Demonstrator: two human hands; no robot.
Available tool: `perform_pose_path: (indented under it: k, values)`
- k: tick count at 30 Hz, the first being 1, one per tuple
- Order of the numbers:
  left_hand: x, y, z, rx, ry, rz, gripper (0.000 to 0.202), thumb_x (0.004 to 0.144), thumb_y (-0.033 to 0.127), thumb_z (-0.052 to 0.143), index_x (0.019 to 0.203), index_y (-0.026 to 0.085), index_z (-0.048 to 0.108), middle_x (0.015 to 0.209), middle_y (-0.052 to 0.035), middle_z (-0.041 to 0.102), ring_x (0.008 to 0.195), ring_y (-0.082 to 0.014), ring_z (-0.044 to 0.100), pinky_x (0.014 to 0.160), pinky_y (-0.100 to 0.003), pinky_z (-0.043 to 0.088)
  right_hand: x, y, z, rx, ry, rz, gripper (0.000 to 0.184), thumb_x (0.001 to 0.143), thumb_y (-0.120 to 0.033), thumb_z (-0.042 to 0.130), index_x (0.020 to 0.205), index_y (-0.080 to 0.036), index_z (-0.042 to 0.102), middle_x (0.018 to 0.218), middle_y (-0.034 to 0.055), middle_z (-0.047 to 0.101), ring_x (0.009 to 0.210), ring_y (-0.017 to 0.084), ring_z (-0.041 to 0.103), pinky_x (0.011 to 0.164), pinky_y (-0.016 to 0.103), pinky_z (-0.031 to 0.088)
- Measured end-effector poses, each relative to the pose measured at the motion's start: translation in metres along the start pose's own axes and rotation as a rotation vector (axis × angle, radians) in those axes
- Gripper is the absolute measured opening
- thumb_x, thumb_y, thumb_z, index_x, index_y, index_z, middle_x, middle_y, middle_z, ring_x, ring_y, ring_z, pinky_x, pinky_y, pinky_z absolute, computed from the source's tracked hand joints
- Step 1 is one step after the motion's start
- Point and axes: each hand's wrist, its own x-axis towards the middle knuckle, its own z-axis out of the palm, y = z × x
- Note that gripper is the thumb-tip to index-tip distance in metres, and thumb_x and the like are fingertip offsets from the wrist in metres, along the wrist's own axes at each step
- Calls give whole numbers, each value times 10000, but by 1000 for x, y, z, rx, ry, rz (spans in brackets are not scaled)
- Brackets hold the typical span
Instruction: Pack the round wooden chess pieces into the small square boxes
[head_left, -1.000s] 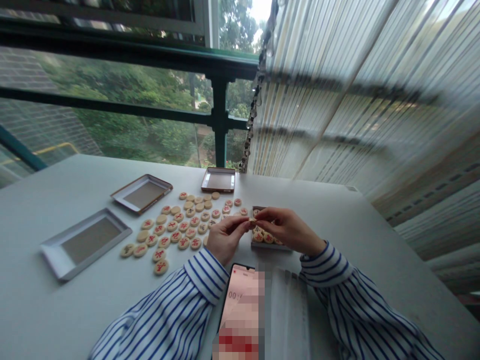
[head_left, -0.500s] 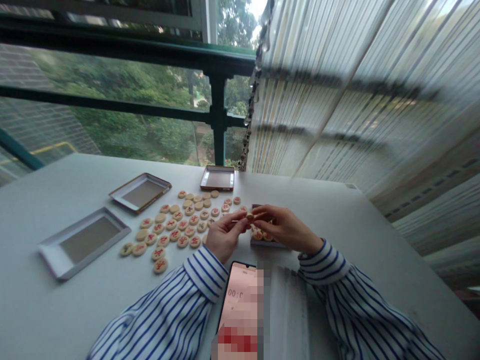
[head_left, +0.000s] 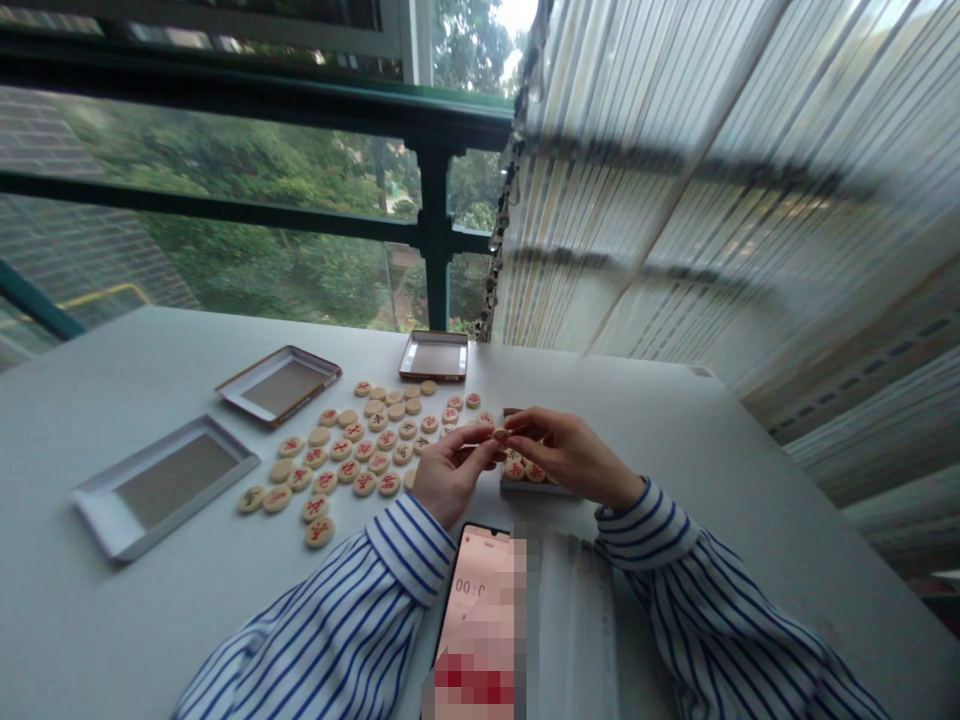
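Note:
Between the fingertips of both hands is a small round wooden Chinese chess piece (head_left: 501,436). My left hand (head_left: 456,475) pinches it from the left, and my right hand (head_left: 566,455) meets it from the right with bent fingers. Under my right hand stands a small box (head_left: 536,486) with several red-marked pieces (head_left: 514,469) in it; the hand hides much of the box. Many loose chess pieces (head_left: 364,450) lie spread on the table left of my hands, some with red or dark characters, some with plain faces up.
Two shallow trays, a grey-white one (head_left: 97,510) and a brown-rimmed one (head_left: 330,378), lie at the left of the white table (head_left: 172,620). Another brown-rimmed tray (head_left: 433,378) sits at the back. A phone (head_left: 469,610) lies in front of me, beside a translucent item (head_left: 574,620). A string curtain (head_left: 637,200) hangs right.
Both hands stay almost in place around the chess piece, which seems slightly turned between the fingertips. The loose pieces have not moved on the table.

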Motion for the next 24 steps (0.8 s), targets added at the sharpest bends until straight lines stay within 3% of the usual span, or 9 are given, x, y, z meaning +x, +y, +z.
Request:
perform_pose_path:
  k: [13,24]
  values:
    - [-1,3,-1,86,34,6,221,657,319,679,750,123,636,623,-13,637,574,-93,562,562,-211,453,0,7,1,-8,-56,-25,209,818,-257,501,944,-173,645,882,44,670,789,141,606,716,272,474]
    - [1,3,-1,33,77,-10,246,645,317,687,780,112,658,616,-29,652,567,-110,585,559,-228,464,0,2,2,-57,-29,-29,221,809,-274,511,950,-162,639,847,39,657,707,115,566,629,243,445]
